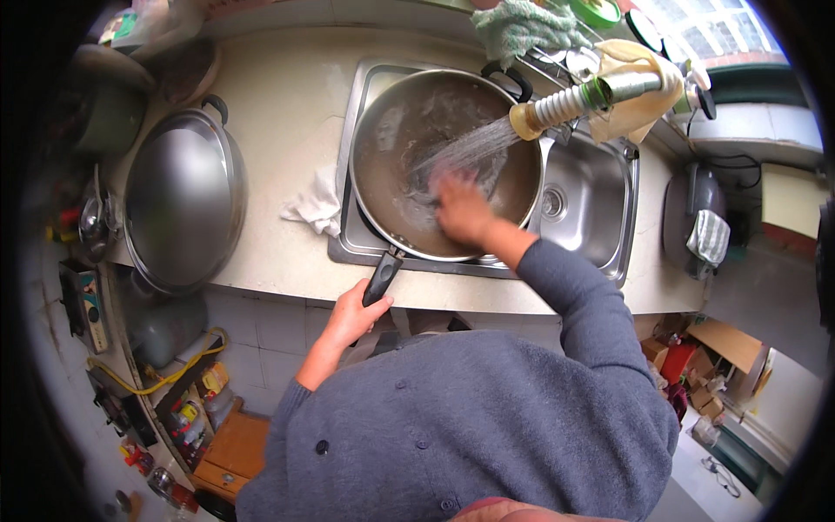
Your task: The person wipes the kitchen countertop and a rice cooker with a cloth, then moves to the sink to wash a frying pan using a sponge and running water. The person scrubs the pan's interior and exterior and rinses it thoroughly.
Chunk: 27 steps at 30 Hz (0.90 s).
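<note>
A large wok (391, 196) with a dark inside rests over the left basin of a steel double sink. My left hand (355, 313) is closed around its black handle (383, 277) at the counter's front edge. Water sprays from a ribbed faucet hose (560, 107) into the wok and swirls there. My right hand (464, 209) is inside the wok, in the stream, its fingers blurred by motion; whether it holds anything cannot be told. A white cloth (316, 203) lies on the counter just left of the sink.
The right sink basin (587, 196) shows its drain. A domed steel lid or pan (186, 199) sits on the counter at the left. Behind the faucet hang a green cloth (528, 32) and a yellow cloth (642, 72). A dark appliance (698, 196) with a striped cloth stands at the right.
</note>
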Each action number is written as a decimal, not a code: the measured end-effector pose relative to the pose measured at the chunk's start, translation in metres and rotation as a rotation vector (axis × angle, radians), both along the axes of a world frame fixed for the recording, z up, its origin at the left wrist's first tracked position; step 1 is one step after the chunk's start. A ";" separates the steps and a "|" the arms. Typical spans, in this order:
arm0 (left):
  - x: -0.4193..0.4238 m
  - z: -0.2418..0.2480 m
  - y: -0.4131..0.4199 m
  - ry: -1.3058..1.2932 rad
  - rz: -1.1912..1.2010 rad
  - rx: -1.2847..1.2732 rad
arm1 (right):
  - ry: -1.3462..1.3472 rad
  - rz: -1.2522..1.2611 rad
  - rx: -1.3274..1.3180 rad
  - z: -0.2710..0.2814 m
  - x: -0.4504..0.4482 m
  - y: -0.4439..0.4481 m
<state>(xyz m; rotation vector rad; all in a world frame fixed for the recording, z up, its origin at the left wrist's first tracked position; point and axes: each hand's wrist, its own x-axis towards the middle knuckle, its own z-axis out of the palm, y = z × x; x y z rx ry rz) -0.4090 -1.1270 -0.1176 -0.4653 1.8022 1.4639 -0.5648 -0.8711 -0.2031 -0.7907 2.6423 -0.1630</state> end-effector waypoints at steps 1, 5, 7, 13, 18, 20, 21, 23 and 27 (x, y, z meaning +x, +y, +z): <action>0.001 -0.001 0.001 -0.003 0.018 0.020 | 0.023 0.076 -0.065 -0.002 0.016 -0.004; 0.001 0.002 -0.001 -0.006 -0.007 -0.006 | 0.066 0.108 -0.464 -0.021 -0.010 -0.056; -0.001 0.001 -0.001 0.002 -0.028 -0.027 | 0.311 0.090 -0.390 -0.036 -0.062 -0.060; -0.001 0.004 0.001 0.006 -0.008 -0.003 | 0.606 -0.005 -0.249 -0.053 -0.165 0.064; 0.004 -0.004 -0.001 -0.010 0.019 0.027 | 0.239 -0.130 0.523 0.002 -0.043 0.093; 0.003 -0.005 0.000 0.006 0.015 0.030 | -0.262 -0.105 0.530 -0.002 0.007 0.072; 0.004 -0.005 0.000 0.008 0.015 0.028 | -0.325 0.019 0.312 0.010 0.024 0.050; 0.001 -0.003 0.000 0.011 -0.011 0.016 | -0.440 -0.062 -0.119 0.021 0.026 -0.003; 0.002 0.000 -0.001 0.009 0.001 0.008 | -0.287 -0.221 -0.085 0.004 -0.033 -0.031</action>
